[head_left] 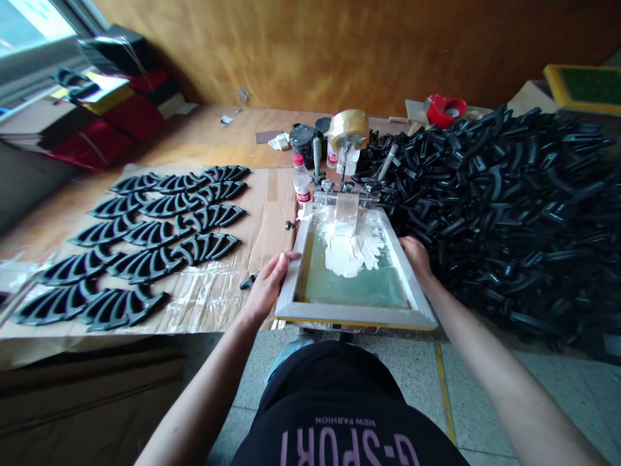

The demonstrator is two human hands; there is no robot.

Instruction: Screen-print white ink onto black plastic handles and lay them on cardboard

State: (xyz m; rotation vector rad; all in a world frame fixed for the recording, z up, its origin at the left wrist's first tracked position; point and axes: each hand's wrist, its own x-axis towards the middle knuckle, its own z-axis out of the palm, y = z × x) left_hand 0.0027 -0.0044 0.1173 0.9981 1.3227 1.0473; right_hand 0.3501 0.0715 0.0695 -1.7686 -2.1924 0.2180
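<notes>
In front of me a screen printing frame (288, 285) lies nearly flat, with green mesh and a patch of white ink (347, 255) smeared on its far half. A squeegee blade (346, 213) stands over the far end, in the ink. My left hand (268, 281) grips the frame's left side, thumb on top, other fingers mostly hidden. On the right side, my right hand (417, 259) has its fingers curled against the frame's edge. A small black plastic part (249, 281) lies just left of my left hand; whether they touch I cannot tell.
Rows of black curved parts (150, 243) cover the cardboard (264, 239) at left. A large heap of black parts (504, 213) fills the right. Behind the frame are a red-capped bottle (301, 180), dark tubs (303, 142) and a tape roll (348, 129). A red tape dispenser (444, 111) sits farther back.
</notes>
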